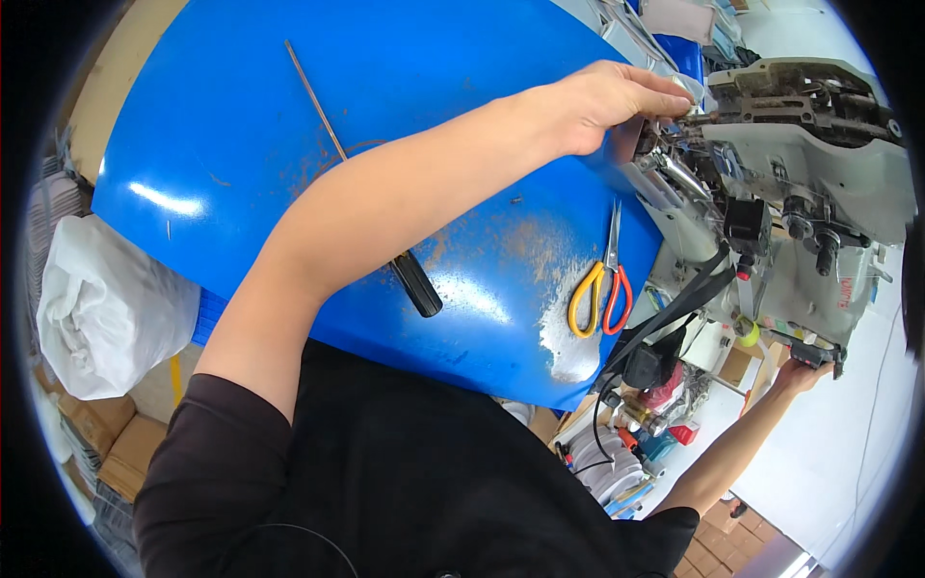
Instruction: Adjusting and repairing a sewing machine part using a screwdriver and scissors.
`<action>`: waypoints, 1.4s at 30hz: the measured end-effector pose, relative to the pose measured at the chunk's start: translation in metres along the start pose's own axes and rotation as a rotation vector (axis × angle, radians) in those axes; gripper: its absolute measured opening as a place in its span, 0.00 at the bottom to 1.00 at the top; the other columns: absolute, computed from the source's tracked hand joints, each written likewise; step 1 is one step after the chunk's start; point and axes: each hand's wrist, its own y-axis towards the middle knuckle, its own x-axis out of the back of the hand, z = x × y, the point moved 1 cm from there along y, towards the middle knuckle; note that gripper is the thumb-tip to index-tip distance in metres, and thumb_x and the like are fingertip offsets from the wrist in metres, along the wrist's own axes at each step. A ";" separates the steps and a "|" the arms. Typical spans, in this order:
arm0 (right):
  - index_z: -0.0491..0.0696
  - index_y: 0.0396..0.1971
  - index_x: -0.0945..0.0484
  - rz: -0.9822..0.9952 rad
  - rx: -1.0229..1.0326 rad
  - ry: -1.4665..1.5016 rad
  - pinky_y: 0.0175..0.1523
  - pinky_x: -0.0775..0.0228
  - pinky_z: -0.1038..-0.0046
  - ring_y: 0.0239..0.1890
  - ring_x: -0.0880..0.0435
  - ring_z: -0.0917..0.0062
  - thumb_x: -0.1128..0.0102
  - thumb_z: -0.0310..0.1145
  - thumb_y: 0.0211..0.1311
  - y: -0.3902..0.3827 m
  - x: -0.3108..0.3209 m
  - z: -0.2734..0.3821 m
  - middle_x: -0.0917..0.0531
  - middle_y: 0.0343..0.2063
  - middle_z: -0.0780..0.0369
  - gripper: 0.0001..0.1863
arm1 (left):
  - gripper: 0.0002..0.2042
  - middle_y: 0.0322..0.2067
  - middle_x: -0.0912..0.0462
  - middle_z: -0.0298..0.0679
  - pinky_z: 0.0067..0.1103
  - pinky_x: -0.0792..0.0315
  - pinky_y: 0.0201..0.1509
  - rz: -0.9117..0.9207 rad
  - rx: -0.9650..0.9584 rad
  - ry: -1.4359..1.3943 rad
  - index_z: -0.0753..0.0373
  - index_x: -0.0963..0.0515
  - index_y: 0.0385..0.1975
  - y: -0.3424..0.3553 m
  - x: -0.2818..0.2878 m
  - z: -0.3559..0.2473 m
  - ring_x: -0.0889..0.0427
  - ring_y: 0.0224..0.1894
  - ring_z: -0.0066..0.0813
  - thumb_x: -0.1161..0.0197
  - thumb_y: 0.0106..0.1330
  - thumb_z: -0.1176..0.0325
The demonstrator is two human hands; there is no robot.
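Note:
A grey industrial sewing machine (800,183) stands at the right with its upper mechanism uncovered. My left hand (617,101) reaches across to its near end, thumb and fingers pinched together at the metal parts there. What lies between those fingertips is too small to make out. At the machine's lower right end, my right hand (802,374) grips a black part (814,354) from below; that part partly hides the fingers. Scissors (605,284) with one yellow and one red handle lie on the blue tabletop (462,58). A long screwdriver (416,284) lies partly under my left forearm.
Brown dirt and a worn pale patch (568,347) mark the tabletop. A black belt (674,308) and cables run beneath the machine. A white sack (106,299) and cardboard boxes (130,453) stand left of the table. Thread cones (602,462) sit below the machine.

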 end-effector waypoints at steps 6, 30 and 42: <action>0.46 0.67 0.33 0.056 -0.015 0.012 0.56 0.20 0.55 0.60 0.21 0.62 0.53 0.56 0.78 0.005 0.001 0.001 0.24 0.62 0.56 0.32 | 0.17 0.44 0.13 0.34 0.22 0.28 0.44 0.107 0.006 -0.018 0.62 0.17 0.55 0.007 0.012 0.005 0.20 0.44 0.22 0.31 0.70 0.61; 0.45 0.58 0.24 0.148 -0.316 -0.252 0.59 0.24 0.73 0.53 0.18 0.78 0.49 0.53 0.78 0.074 0.041 0.042 0.17 0.53 0.63 0.26 | 0.17 0.44 0.15 0.35 0.22 0.20 0.40 0.391 0.027 -0.063 0.61 0.21 0.57 0.039 0.025 0.019 0.15 0.40 0.20 0.36 0.74 0.61; 0.44 0.67 0.33 0.063 -0.322 -0.290 0.69 0.29 0.64 0.64 0.24 0.68 0.55 0.42 0.81 0.084 0.062 0.035 0.25 0.64 0.56 0.24 | 0.15 0.43 0.13 0.35 0.22 0.22 0.49 0.416 -0.109 0.176 0.62 0.20 0.55 0.022 0.026 0.004 0.16 0.44 0.21 0.34 0.73 0.64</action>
